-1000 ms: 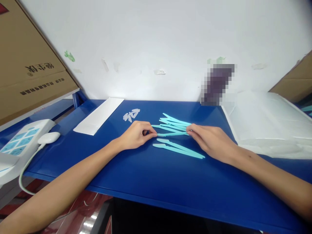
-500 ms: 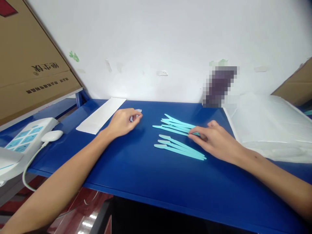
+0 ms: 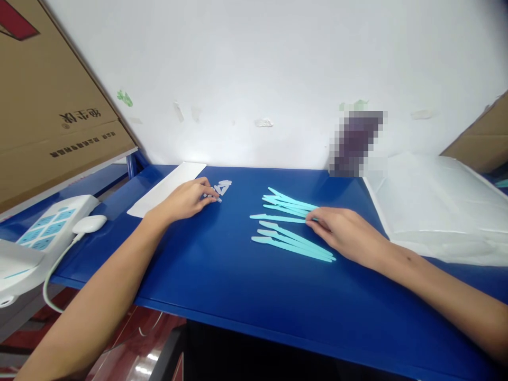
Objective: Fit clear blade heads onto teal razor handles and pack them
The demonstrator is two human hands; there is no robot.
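Observation:
My right hand [image 3: 344, 226] pinches the handle end of a turquoise eyebrow razor [image 3: 273, 217], whose blade end points left. Beyond it lies a loose group of similar razors [image 3: 283, 200], partly covered by my fingers. Nearer to me, 3 razors [image 3: 296, 243] are fanned out with their blade ends to the left. My left hand [image 3: 186, 198] is closed at the small pile of translucent blade caps [image 3: 224, 185], with thumb and forefinger around one small cap [image 3: 218, 200]. Part of the pile is hidden behind the fingers.
A white sheet [image 3: 159, 191] lies left on the blue table [image 3: 238, 286]. Farther left are a power strip [image 3: 51, 225] and a white charger [image 3: 89, 224] with its cable. A clear plastic bag [image 3: 440, 206] lies right. Cardboard boxes [image 3: 51, 100] and a white wall border the table.
My left hand has moved slightly left and nearer, uncovering the pile of caps. My right hand has drawn one razor away from the far group, towards the fanned razors.

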